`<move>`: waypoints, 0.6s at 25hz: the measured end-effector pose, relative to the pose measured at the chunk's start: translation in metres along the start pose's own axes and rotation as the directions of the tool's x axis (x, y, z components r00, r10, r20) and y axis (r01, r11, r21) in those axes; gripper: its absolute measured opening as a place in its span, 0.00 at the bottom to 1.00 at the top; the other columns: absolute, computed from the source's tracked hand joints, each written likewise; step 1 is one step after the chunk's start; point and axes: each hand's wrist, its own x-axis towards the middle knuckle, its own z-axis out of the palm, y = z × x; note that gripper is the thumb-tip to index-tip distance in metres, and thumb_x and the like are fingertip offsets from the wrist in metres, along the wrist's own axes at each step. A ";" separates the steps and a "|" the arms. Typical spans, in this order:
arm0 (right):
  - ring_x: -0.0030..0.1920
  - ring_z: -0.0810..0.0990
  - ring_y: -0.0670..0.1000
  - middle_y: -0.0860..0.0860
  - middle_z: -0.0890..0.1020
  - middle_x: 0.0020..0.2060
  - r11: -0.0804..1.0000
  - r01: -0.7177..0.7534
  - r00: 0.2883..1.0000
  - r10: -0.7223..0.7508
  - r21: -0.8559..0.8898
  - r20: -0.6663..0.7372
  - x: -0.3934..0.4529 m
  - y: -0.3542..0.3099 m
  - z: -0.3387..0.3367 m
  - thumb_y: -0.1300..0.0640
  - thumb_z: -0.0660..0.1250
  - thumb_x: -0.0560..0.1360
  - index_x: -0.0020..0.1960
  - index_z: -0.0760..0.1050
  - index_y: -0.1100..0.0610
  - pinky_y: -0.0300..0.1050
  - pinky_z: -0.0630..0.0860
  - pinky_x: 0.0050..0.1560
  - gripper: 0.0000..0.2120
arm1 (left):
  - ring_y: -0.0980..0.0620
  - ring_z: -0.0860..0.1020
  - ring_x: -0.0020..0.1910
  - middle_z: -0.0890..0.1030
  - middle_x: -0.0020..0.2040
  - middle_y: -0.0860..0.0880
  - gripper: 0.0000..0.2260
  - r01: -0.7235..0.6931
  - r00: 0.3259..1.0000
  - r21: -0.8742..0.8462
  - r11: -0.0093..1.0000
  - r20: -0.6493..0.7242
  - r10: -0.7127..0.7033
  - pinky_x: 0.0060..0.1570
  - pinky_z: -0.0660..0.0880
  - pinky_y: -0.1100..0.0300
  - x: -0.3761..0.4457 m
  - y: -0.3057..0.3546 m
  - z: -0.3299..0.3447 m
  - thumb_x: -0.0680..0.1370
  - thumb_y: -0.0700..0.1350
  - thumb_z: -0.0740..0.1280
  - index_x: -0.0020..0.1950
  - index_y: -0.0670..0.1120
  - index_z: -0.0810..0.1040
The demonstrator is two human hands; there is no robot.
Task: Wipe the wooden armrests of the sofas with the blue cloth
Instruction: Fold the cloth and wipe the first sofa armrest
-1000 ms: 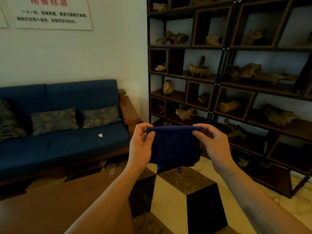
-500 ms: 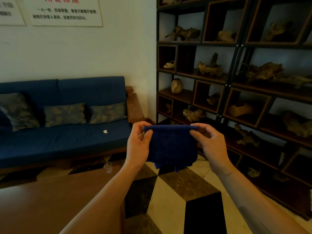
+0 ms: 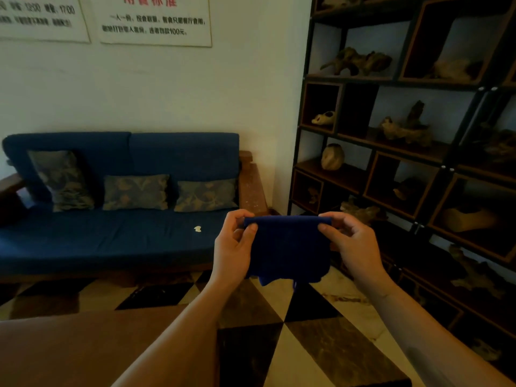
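I hold the blue cloth (image 3: 287, 247) up in the air with both hands.
My left hand (image 3: 233, 247) and right hand (image 3: 354, 244) each pinch one top corner, thumb in front, and the cloth hangs between them. The sign (image 3: 155, 19) on the wall reads "100元". The wooden armrest (image 3: 251, 185) stands at the sofa (image 3: 111, 236)'s right end.

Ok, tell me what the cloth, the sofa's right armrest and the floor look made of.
Cloth: soft dark blue fabric, seemingly towelling; it hangs limp, pinched between left hand and right hand.
Armrest: reddish-brown wood, flat-topped, with pale specks.
Floor: polished stone-look tiles, maybe marble, veined in cream, brown and black.
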 end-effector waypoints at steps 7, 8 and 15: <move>0.46 0.83 0.49 0.51 0.84 0.47 0.999 0.000 1.000 -0.001 0.045 0.006 0.103 0.028 0.047 0.61 0.70 0.77 0.50 0.82 0.50 0.41 0.82 0.41 0.07 | 0.57 0.82 0.44 0.80 0.51 0.51 0.10 0.012 0.999 0.021 1.000 -0.033 -0.011 0.39 0.79 0.62 0.105 -0.043 -0.005 0.83 0.40 0.62 0.57 0.56 0.72; 0.46 0.83 0.49 0.51 0.84 0.47 0.999 -0.008 1.000 0.008 0.045 0.013 0.117 0.034 0.051 0.61 0.70 0.77 0.50 0.82 0.50 0.42 0.82 0.42 0.07 | 0.56 0.82 0.45 0.81 0.51 0.51 0.10 0.017 0.999 0.024 1.000 -0.041 -0.016 0.39 0.79 0.62 0.117 -0.050 -0.003 0.83 0.40 0.62 0.57 0.56 0.72; 0.44 0.83 0.47 0.50 0.84 0.46 0.996 -0.012 0.998 0.007 0.087 0.059 0.243 0.081 0.064 0.62 0.70 0.76 0.51 0.82 0.52 0.41 0.83 0.42 0.07 | 0.55 0.83 0.46 0.81 0.51 0.53 0.10 0.029 0.995 0.078 0.997 -0.100 -0.021 0.42 0.80 0.59 0.223 -0.106 0.031 0.82 0.41 0.63 0.58 0.55 0.73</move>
